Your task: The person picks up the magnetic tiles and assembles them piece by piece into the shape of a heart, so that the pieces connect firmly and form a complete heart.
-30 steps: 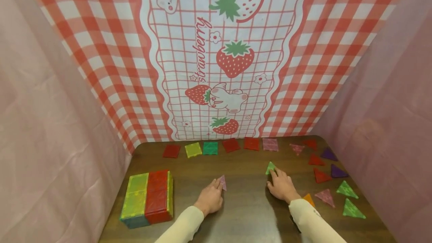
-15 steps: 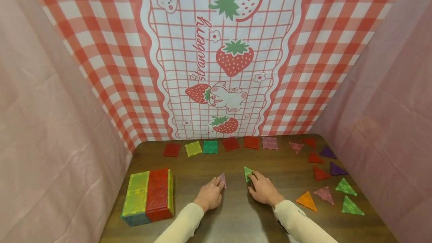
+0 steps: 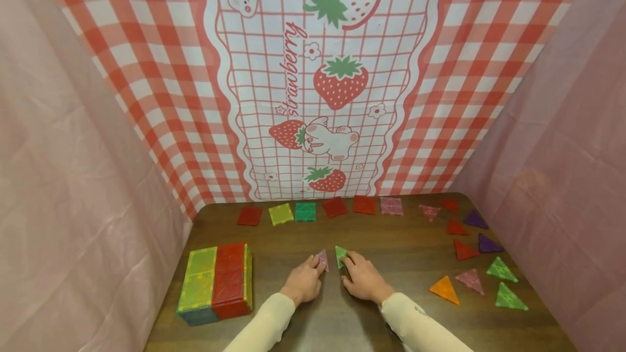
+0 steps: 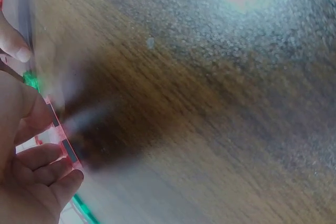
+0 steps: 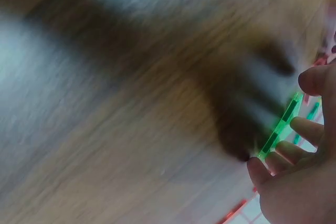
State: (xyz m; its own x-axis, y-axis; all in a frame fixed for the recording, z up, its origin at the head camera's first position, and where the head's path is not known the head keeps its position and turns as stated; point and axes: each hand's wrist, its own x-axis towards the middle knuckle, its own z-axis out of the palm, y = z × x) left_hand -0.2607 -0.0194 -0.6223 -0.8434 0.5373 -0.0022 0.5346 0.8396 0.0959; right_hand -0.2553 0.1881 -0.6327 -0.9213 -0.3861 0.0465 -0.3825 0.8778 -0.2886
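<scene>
Head view: my left hand (image 3: 302, 281) rests its fingertips on a small pink triangular magnetic tile (image 3: 323, 261) at mid-table. To its right, fingertips of my right hand (image 3: 367, 278) touch a light green triangular magnetic tile (image 3: 340, 256). A narrow gap separates the two tiles. In the left wrist view, the pink tile's edge (image 4: 64, 133) shows dark strips beside my fingers. The right wrist view shows the green tile's edge (image 5: 281, 124) at my fingertips, with the thumb apart from it. My fingers partly hide both tiles.
A box-like block of yellow, red and blue tiles (image 3: 215, 281) stands at left. Several square tiles (image 3: 305, 212) line the back edge. Red, purple, pink and green triangles lie at right, along with an orange triangle (image 3: 444, 290). Curtains enclose the table (image 3: 288, 238).
My right hand has slid left with the green triangular tile, bringing it near the pink one and uncovering the orange triangle. The left hand has stayed nearly still on the pink tile.
</scene>
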